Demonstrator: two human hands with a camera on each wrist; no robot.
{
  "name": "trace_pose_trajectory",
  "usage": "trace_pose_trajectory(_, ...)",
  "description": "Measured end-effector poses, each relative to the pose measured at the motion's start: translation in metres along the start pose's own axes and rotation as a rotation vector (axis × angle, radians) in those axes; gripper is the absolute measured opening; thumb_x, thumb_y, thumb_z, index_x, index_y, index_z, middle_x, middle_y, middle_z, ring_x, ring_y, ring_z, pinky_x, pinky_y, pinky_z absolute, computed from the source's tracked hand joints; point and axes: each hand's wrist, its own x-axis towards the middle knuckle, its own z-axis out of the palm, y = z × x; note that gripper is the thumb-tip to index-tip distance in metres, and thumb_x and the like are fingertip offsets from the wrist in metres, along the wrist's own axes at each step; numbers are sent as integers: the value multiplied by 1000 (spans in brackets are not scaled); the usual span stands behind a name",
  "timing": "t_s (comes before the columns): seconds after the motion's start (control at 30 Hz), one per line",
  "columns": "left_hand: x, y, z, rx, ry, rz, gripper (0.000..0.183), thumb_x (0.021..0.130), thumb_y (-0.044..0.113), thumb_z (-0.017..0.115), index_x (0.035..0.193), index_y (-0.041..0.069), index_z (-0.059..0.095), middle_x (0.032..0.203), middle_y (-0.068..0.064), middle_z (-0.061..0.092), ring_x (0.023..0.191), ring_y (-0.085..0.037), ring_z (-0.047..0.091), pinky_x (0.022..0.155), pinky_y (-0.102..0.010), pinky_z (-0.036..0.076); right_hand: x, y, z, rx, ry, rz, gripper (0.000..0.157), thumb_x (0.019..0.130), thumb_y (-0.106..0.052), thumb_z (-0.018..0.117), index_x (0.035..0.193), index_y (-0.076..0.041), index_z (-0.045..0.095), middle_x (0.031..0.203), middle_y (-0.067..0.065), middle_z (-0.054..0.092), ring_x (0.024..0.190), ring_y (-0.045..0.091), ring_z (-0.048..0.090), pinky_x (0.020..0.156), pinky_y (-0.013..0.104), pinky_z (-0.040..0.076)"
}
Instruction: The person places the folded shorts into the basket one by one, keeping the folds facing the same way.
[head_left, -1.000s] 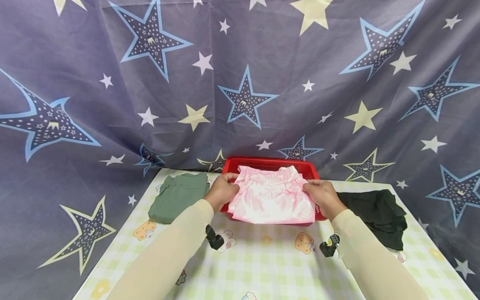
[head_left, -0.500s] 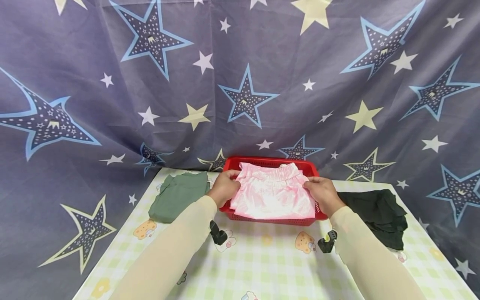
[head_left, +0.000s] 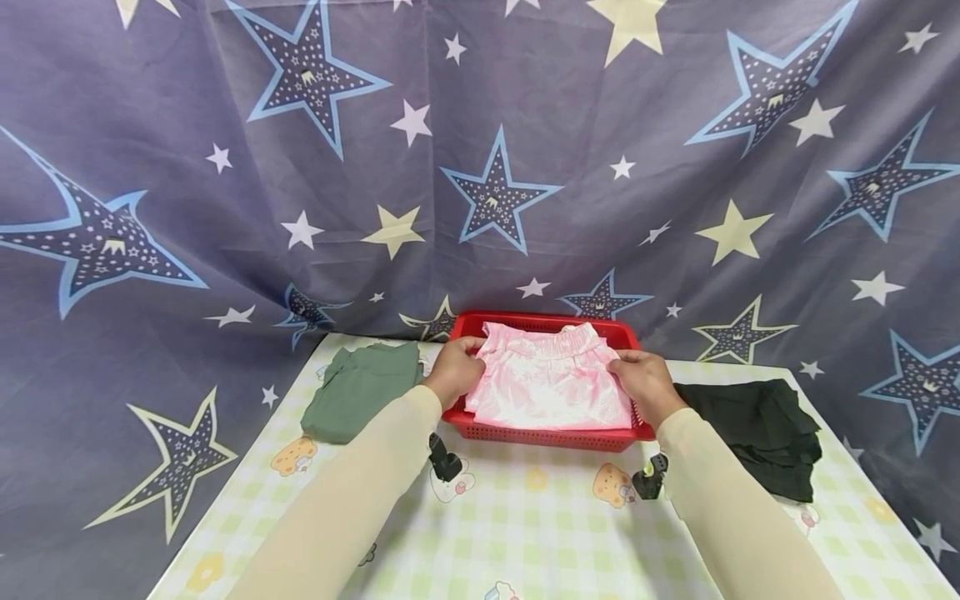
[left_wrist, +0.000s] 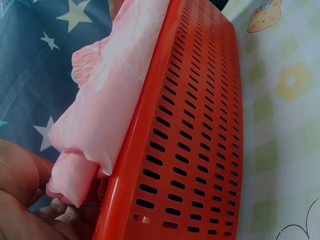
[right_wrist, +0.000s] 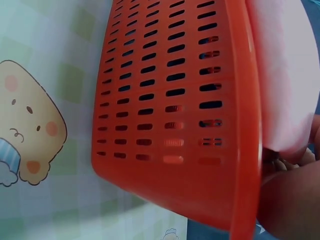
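Pink shorts [head_left: 551, 379] with a gathered elastic waistband lie folded flat over the opening of a red plastic basket [head_left: 547, 437]. My left hand [head_left: 456, 371] pinches their left side, and my right hand [head_left: 645, 382] pinches the right side. In the left wrist view, the left fingers [left_wrist: 22, 175] curl around a rolled pink edge beside the basket rim. The right wrist view has the right hand [right_wrist: 295, 195] under the cloth's corner, right at the rim. The slotted front wall of the basket faces me.
Folded green clothing [head_left: 363, 392] lies at the table's back left. Black clothing [head_left: 757, 429] lies on the right, beyond my right forearm. A checked tablecloth [head_left: 525, 533] with cartoon prints covers the table, and a star-patterned curtain [head_left: 480, 275] hangs behind the basket.
Both hands have carried the pink shorts slightly back and down into the basket's opening. More of the basket's front wall shows now.
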Motion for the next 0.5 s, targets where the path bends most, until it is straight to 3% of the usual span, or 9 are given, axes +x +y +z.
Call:
trace_pose_trajectory(0.33,6,1,1,10,-4,14,47,93,-1,55,136,12,66,138,-9,59,119,-29,52,103,-44,46,7,0,2,-46,20,-5,43,98,-14,58,140,-3,60,141,17,55,120,31,52,106,46,43)
trace_pose_trajectory(0.5,8,3,2,3,1,25,49,92,-4,53,137,11,65,128,-11,64,112,-27,57,97,-42,50,10,-2,5,-50,30,19,44,100,-15,58,143,-5,58,143,17,54,122,32,52,108,48,43)
